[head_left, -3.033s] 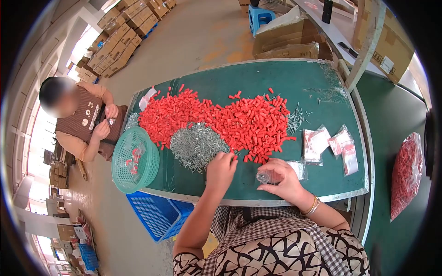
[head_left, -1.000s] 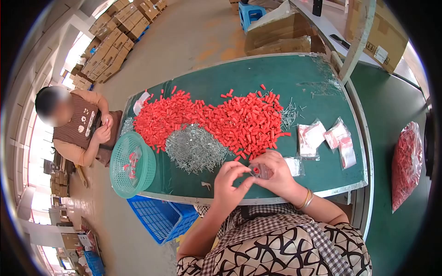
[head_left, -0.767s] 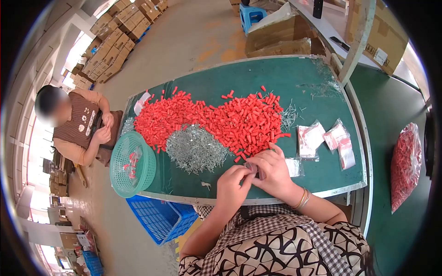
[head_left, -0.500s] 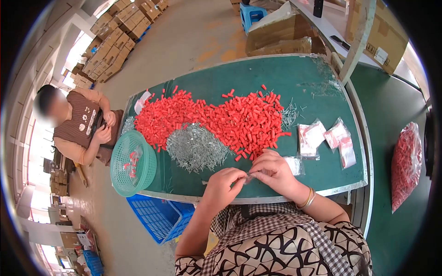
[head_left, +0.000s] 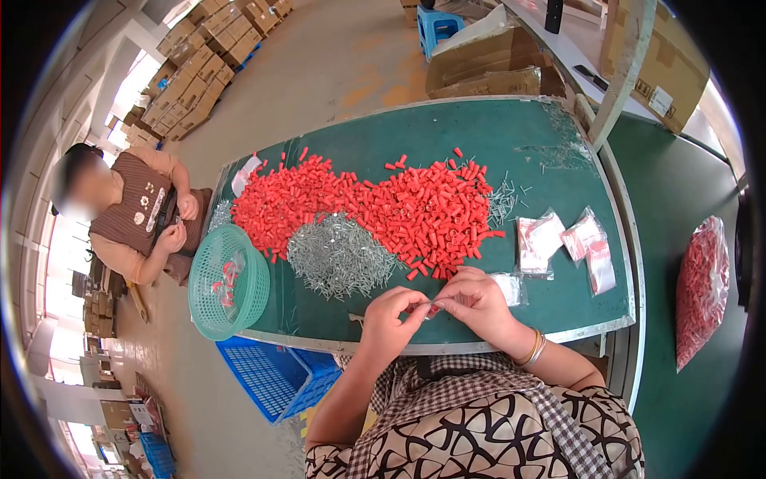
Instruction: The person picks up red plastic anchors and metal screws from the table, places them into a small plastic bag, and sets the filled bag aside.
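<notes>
My left hand (head_left: 389, 321) and my right hand (head_left: 479, 306) meet over the near edge of the green table, fingertips pinched close together. Between them shows a small clear piece that looks like a little plastic bag (head_left: 432, 310), mostly hidden by the fingers. Just beyond my right hand spreads a heap of red plastic caps (head_left: 435, 211). A pile of silver screws or nails (head_left: 339, 255) lies past my left hand. Beside my right wrist is a stack of small clear bags (head_left: 511, 287).
Filled clear packets (head_left: 536, 242) lie on the table's right side. A green basket (head_left: 259, 291) with a few packets sits at the left corner, above a blue crate (head_left: 271, 391). Across on the left, a co-worker (head_left: 136, 203) handles something small. A large bag of red caps (head_left: 702, 291) lies far right.
My fingertips have drawn slightly closer together around the clear piece, and less of it shows. The co-worker's hands and head have shifted a little.
</notes>
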{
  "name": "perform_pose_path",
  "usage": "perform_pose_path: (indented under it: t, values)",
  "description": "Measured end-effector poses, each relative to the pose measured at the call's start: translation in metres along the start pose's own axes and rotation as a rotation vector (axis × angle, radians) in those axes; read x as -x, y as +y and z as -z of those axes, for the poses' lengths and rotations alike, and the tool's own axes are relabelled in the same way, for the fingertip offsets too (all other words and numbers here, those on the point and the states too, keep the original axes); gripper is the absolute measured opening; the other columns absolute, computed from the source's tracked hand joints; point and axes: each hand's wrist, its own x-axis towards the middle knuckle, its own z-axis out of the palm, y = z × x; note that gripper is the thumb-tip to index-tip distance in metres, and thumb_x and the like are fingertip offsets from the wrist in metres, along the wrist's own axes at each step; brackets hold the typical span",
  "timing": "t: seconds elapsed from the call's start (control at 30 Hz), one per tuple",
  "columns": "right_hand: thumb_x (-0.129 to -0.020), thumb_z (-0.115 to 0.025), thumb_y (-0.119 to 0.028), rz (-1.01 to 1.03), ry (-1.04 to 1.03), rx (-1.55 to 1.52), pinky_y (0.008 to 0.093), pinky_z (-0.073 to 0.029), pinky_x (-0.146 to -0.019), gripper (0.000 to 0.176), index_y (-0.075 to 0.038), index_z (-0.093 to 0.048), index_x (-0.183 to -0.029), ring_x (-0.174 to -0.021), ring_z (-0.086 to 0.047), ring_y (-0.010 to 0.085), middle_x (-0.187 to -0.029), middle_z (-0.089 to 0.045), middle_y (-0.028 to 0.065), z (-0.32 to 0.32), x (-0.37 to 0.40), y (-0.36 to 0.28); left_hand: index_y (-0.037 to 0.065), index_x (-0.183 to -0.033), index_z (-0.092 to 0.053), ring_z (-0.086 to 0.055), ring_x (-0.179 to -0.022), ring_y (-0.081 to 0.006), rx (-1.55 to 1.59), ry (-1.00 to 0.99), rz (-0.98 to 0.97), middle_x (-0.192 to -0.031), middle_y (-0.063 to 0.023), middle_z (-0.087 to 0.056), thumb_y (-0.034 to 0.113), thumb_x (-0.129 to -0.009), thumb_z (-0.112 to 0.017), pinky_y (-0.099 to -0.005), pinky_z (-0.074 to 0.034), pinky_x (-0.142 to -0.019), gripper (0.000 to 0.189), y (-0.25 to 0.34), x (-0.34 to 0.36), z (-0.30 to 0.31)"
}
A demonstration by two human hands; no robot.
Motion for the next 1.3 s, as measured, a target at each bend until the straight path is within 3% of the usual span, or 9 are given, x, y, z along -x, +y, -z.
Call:
perform_pose_path:
  t: [0.6, 0.67, 0.9, 1.0, 1.03, 1.07, 1.13, 1.27, 1.3]
  values:
    - [-0.074, -0.076, -0.006, 0.062, -0.006, 0.053, 0.0391, -0.044, -0.083, 0.012, -0.006, -0.067, -0.081, -0.077, -0.059, 0.0263, -0.076, -0.062, 0.0063, 0.002, 0.006, 0.003, -0.001, -0.082, -0.063, -0.057, -0.066, -0.0138, 0.073, 0.02, 0.028, -0.076, -0.0061, -0.06, -0.003, -0.078, -0.069, -0.0269, -0.045, -0.059, 0.007, -0.004, 0.008, 0.007]
    - [-0.074, -0.077, -0.005, -0.001, -0.031, 0.005, 0.039, -0.044, -0.083, 0.012, -0.006, -0.067, -0.082, -0.079, -0.059, 0.0265, -0.08, -0.062, 0.0068, 0.001, 0.003, -0.006, 0.001, -0.09, -0.065, -0.058, -0.068, -0.0138, 0.026, -0.013, -0.023, -0.08, -0.0057, -0.062, 0.003, -0.084, -0.068, -0.0267, -0.046, -0.063, 0.008, -0.009, 0.011, 0.011]
    - [-0.08, -0.074, -0.004, 0.017, -0.081, -0.078, 0.0339, -0.045, -0.08, 0.009, -0.003, -0.068, -0.087, -0.083, -0.059, 0.0216, -0.087, -0.063, 0.0066, -0.008, 0.007, 0.0, 0.001, -0.09, -0.064, -0.06, -0.066, -0.0154, 0.069, 0.004, -0.043, -0.079, -0.0065, -0.061, 0.006, -0.084, -0.068, -0.028, -0.05, -0.061, 0.009, -0.014, 0.016, 0.019]
    - [-0.086, -0.069, -0.004, -0.326, -0.007, -0.387, 0.0287, -0.046, -0.074, 0.004, -0.001, -0.068, -0.089, -0.081, -0.058, 0.0148, -0.088, -0.061, 0.0044, -0.002, 0.011, 0.005, -0.001, -0.091, -0.068, -0.061, -0.074, -0.0079, -0.137, 0.371, 0.001, -0.081, -0.0007, -0.068, 0.008, -0.085, -0.068, -0.0237, -0.049, -0.066, 0.01, -0.023, 0.026, 0.051]
    - [-0.087, -0.068, -0.003, -0.324, 0.023, -0.389, 0.0273, -0.046, -0.072, 0.004, -0.001, -0.068, -0.09, -0.08, -0.057, 0.0133, -0.088, -0.061, 0.0039, 0.0, 0.011, 0.007, 0.003, -0.093, -0.068, -0.062, -0.073, -0.0122, 0.528, 0.444, 0.267, -0.078, -0.0025, -0.068, 0.006, -0.084, -0.066, -0.0269, -0.05, -0.069, 0.009, -0.076, 0.034, 0.063]
    - [-0.089, -0.066, -0.003, -0.326, 0.053, -0.391, 0.0259, -0.046, -0.07, 0.004, 0.0, -0.068, -0.091, -0.078, -0.057, 0.0118, -0.088, -0.06, 0.0033, 0.003, 0.012, 0.009, 0.006, -0.095, -0.068, -0.065, -0.075, -0.021, 0.497, 0.795, 0.167, -0.082, -0.0084, -0.068, 0.003, -0.084, -0.064, -0.0307, -0.051, -0.074, 0.013, -0.062, 0.035, 0.086]
    - [-0.09, -0.064, -0.002, -0.352, 0.085, -0.413, 0.0239, -0.046, -0.067, 0.005, 0.0, -0.068, -0.092, -0.075, -0.055, 0.0093, -0.087, -0.059, 0.0022, 0.003, 0.013, 0.012, 0.002, -0.104, -0.064, -0.058, -0.07, -0.0138, 0.902, 0.962, 0.047, -0.085, -0.0053, -0.064, 0.012, -0.09, -0.065, -0.0273, -0.047, -0.067, 0.017, -0.079, 0.037, 0.12]
    - [-0.09, -0.065, -0.002, -0.417, 0.004, -0.419, 0.0241, -0.047, -0.069, 0.006, 0.0, -0.069, -0.093, -0.077, -0.056, 0.0096, -0.086, -0.06, 0.0021, -0.002, 0.016, 0.009, 0.0, -0.109, -0.061, -0.056, -0.065, -0.0133, 1.238, 1.041, 0.263, -0.086, -0.0061, -0.063, 0.015, -0.093, -0.06, -0.027, -0.049, -0.063, 0.022, -0.074, 0.031, 0.109]
    - [-0.089, -0.065, -0.002, -0.391, 0.009, -0.399, 0.0245, -0.047, -0.069, 0.006, 0.0, -0.069, -0.093, -0.077, -0.057, 0.0104, -0.086, -0.061, 0.0027, -0.004, 0.017, 0.008, 0.0, -0.109, -0.061, -0.056, -0.065, -0.013, 1.179, 0.931, 0.276, -0.086, -0.0065, -0.064, 0.014, -0.093, -0.06, -0.027, -0.049, -0.063, 0.021, -0.075, 0.029, 0.095]
